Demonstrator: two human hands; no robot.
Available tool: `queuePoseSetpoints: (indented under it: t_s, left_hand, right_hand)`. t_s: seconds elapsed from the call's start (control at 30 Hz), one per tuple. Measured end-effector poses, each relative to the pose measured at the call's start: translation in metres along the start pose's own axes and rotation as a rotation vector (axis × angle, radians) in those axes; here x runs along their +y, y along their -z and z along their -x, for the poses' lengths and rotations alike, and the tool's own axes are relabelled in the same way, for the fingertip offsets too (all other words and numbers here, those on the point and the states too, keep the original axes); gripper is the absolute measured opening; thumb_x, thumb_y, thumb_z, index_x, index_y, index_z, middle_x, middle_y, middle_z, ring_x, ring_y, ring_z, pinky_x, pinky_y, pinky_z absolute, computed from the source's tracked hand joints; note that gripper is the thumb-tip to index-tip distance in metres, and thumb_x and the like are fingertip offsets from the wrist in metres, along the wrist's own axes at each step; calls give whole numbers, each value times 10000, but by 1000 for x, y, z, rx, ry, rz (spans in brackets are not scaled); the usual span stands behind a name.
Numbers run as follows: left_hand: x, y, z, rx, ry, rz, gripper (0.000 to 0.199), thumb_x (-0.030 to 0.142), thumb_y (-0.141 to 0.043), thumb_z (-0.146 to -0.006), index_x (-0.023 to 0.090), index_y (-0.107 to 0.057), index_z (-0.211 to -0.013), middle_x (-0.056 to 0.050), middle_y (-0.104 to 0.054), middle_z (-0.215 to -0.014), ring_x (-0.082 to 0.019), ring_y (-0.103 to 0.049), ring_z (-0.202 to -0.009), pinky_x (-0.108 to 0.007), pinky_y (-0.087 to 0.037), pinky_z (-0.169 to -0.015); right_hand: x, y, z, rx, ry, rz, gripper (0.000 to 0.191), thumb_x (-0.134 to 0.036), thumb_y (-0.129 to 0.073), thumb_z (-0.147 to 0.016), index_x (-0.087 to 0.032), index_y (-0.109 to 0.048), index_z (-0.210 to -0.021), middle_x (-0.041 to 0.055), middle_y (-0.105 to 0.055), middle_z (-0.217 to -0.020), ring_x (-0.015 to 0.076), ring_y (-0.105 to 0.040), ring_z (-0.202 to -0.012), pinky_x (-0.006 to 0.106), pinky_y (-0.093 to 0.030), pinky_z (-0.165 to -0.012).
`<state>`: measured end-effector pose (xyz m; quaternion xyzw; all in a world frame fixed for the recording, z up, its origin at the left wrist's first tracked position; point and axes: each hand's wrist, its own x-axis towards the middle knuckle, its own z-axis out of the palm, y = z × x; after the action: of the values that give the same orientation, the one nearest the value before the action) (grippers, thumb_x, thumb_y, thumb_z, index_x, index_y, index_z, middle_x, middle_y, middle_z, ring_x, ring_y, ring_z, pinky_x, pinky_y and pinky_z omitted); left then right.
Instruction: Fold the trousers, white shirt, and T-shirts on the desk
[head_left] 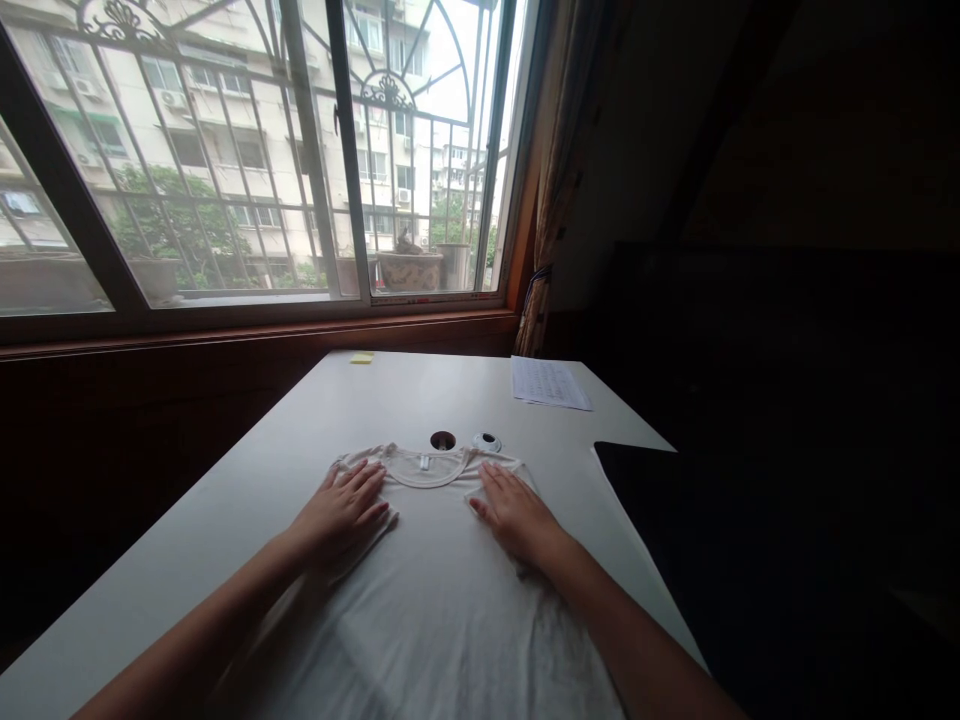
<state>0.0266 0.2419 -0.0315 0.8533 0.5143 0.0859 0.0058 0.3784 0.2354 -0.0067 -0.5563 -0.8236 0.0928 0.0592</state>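
Note:
A white T-shirt [442, 580] lies spread on the white table [292, 430], its round neckline at the far end with a small label inside. My left hand [341, 508] rests flat on the shirt's left shoulder, fingers stretched forward. On the right shoulder, beside the collar, lies my right hand [514, 508], palm down with its fingers extended. Both sleeves are partly hidden under my hands and forearms. The shirt's lower part runs out of view at the bottom edge.
Just beyond the collar are a round hole [443, 440] and a white ring-shaped cover [487, 442]. Printed papers [550, 383] and a yellow note [361, 358] lie at the far edge. A black mat [637, 480] covers the right side. A window stands behind.

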Motion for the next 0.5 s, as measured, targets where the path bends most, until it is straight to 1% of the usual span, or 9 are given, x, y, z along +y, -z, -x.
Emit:
queuePoseSetpoints:
  t_s: [0.1,0.23,0.33,0.4,0.5]
  left_hand:
    - [2,3,-15,-19,8,-18,662,626,-325,-1037,268,-378,-1591,-85,-380,-1645,-309,-297,-1549,-614,-96,-1261]
    - [6,4,-32,-38,72,3,670,608,-324,-1035,269,-330,-1613,-65,-304,-1679,-288,-255,-1566,-571,-174,-1256]
    - [6,0,-38,-33,96,9,679,593,-305,-1039,244,-307,-1622,-61,-263,-1691,-300,-238,-1571,-577,-213,-1243]
    - [4,-3,-39,-27,103,12,681,587,-310,-1038,236,-305,-1622,-62,-262,-1691,-304,-229,-1573,-587,-208,-1243]
    - [2,-6,-39,-22,106,18,668,585,-323,-1037,260,-311,-1620,-55,-264,-1690,-291,-222,-1576,-569,-187,-1254]
  right_hand:
    - [-4,-3,-20,31,28,-12,745,-546,-250,-1057,-53,-306,-1613,138,-248,-1695,255,-203,-1574,407,-130,-1288]
    - [-6,-9,-40,39,33,-20,737,-542,-244,-1053,-78,-283,-1624,104,-217,-1709,221,-180,-1579,383,-88,-1291]
    - [-5,-13,-46,21,11,-29,748,-565,-230,-1045,-107,-259,-1636,77,-181,-1719,210,-155,-1585,383,-66,-1290]
    - [-4,-14,-46,14,8,-31,754,-577,-229,-1040,-119,-252,-1640,65,-168,-1723,207,-138,-1587,390,-48,-1290]
    - [-3,-16,-46,11,9,-26,757,-584,-229,-1036,-129,-253,-1641,54,-150,-1726,207,-119,-1591,402,-33,-1290]
